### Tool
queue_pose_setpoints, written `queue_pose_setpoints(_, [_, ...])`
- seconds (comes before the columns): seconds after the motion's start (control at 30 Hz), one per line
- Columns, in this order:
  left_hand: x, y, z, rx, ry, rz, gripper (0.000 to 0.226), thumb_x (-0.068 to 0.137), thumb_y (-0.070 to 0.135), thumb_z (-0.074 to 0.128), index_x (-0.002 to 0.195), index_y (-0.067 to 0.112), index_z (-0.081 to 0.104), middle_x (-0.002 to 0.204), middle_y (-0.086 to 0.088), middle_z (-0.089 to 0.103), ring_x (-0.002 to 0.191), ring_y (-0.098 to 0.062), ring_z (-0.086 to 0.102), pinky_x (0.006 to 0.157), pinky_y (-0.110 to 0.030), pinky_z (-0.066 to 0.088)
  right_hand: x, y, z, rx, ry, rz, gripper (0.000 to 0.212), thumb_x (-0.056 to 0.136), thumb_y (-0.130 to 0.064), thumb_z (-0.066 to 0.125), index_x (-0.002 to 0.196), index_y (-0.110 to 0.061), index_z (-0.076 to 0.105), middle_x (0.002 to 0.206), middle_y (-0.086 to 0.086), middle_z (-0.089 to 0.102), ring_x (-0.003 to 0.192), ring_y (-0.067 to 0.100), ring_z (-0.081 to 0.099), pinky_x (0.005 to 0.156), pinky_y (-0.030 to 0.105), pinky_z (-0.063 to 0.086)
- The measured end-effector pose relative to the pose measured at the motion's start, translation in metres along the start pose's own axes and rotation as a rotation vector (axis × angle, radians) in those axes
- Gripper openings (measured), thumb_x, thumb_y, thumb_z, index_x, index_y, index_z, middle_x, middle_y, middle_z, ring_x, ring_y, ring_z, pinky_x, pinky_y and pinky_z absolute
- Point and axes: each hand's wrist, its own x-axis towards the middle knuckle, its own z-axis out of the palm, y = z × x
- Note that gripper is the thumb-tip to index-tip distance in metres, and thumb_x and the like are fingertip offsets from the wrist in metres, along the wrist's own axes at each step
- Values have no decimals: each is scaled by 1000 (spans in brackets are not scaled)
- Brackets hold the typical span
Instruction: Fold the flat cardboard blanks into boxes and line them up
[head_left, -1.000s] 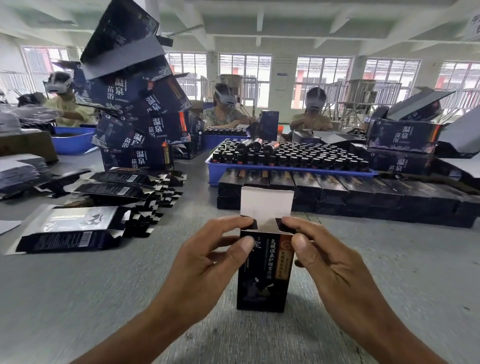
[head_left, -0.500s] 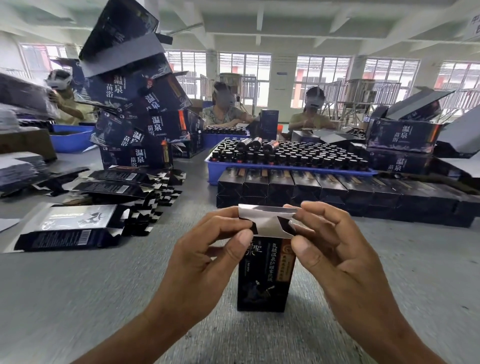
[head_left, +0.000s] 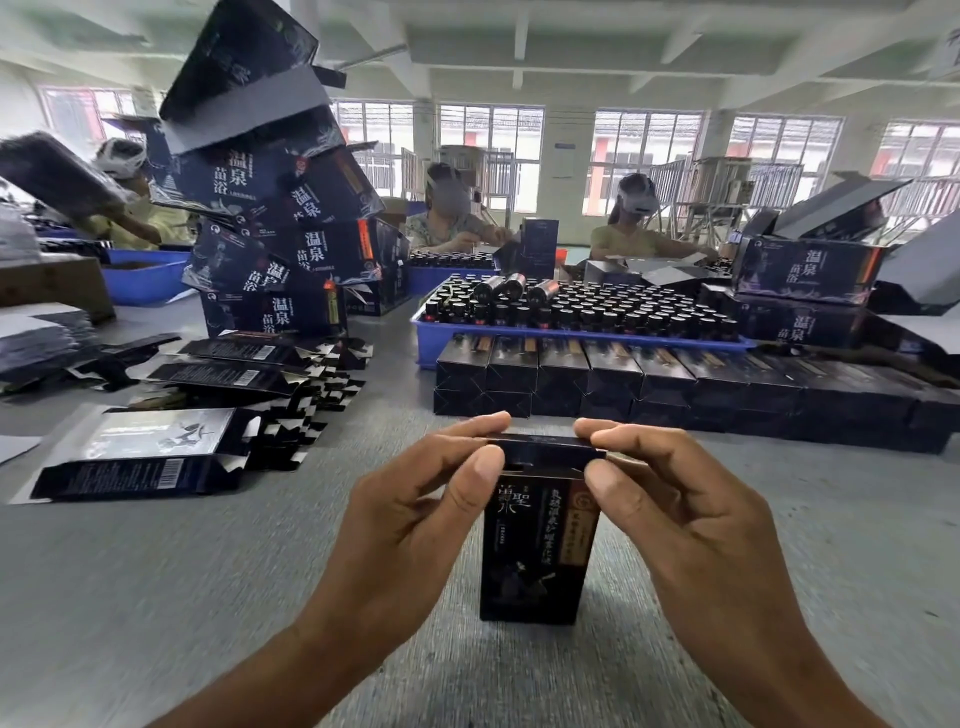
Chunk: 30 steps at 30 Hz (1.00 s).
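Between your hands you see a black box (head_left: 535, 545) printed with pale characters and a red-brown strip. The folded boxes (head_left: 649, 384) behind it are black, the crate (head_left: 519, 338) is blue, and the table (head_left: 156, 571) is grey.

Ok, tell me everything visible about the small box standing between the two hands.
The small box is dark, glossy printed cardboard with pale characters and a reddish-brown strip down its front. It stands upright on the grey table. Its top flap is folded over, with a dark gap under the front edge. The left hand and right hand pinch the top corners between thumb and fingers.
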Motion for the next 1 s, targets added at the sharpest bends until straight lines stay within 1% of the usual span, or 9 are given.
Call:
queue_pose_setpoints(0.1, [1, -1, 1, -1, 18, -6, 26, 93, 40, 61, 105, 22, 74, 128, 11, 68, 115, -17, 68, 86, -38, 60, 0, 2, -1, -21, -10, 5, 21, 84, -37, 65, 104, -42, 70, 117, -19, 71, 109, 2, 67, 82, 10, 52])
queue_pose_setpoints(0.2, [1, -2, 1, -21, 34, -8, 22, 88, 41, 66, 106, 29, 65, 125, 9, 70, 106, -19, 72, 79, -35, 61, -1, 2, -2, -61, -17, 2, 24, 86, -39, 64, 108, -45, 69, 116, -22, 70, 109, -1, 66, 83, 9, 51])
queue_pose_setpoints(0.3, [1, -3, -1, 14, 23, 9, 37, 89, 42, 65, 125, 40, 58, 125, 10, 70, 109, -17, 70, 78, -34, 62, 0, 1, -1, -66, -27, -3, 23, 85, -40, 63, 106, -46, 70, 117, -24, 69, 110, -2, 66, 83, 7, 50])
queue_pose_setpoints(0.37, [1, -4, -1, 62, 6, 57, 35, 94, 38, 62, 128, 36, 63, 124, 8, 70, 113, -19, 68, 77, -33, 62, 0, 2, -2, -51, -35, -3, 22, 84, -38, 62, 103, -44, 72, 118, -23, 69, 110, -1, 66, 83, 8, 51])
queue_pose_setpoints(0.53, [1, -6, -3, 120, -5, 108, 27, 94, 32, 61, 118, 28, 73, 129, 11, 67, 121, -14, 64, 74, -35, 63, 1, 4, -2, -27, -40, -10, 19, 84, -34, 63, 99, -39, 74, 119, -21, 69, 111, -1, 65, 82, 9, 52])
queue_pose_setpoints(0.67, [5, -5, -5, 269, 2, 283, 24, 95, 22, 62, 114, 16, 75, 126, 8, 69, 115, -10, 67, 73, -20, 57, 2, 8, -2, -133, -32, -71, 17, 86, -38, 63, 101, -38, 72, 124, -22, 67, 114, 3, 65, 86, 13, 53])
queue_pose_setpoints(0.8, [8, -9, -6, 381, 10, 406, 24, 94, 16, 63, 112, 6, 75, 125, -2, 68, 108, -11, 69, 74, -20, 57, 2, 12, -2, -207, -33, -92, 19, 86, -43, 62, 104, -40, 69, 129, -23, 63, 116, 4, 64, 87, 16, 54])
queue_pose_setpoints(0.9, [8, -13, -5, 406, 19, 415, 25, 95, 17, 62, 115, 6, 74, 126, -2, 67, 111, -10, 68, 76, -19, 57, 1, 13, -1, -249, -47, -64, 23, 84, -47, 62, 108, -47, 64, 120, -29, 64, 110, -4, 64, 83, 9, 52])
queue_pose_setpoints(1.0, [2, -16, -3, 410, 0, 331, 29, 99, 28, 57, 123, 19, 69, 134, 5, 62, 112, -5, 65, 74, -17, 58, 0, 13, 0, -265, -69, -25, 25, 81, -50, 61, 106, -54, 59, 112, -35, 64, 103, -10, 64, 75, 2, 48])
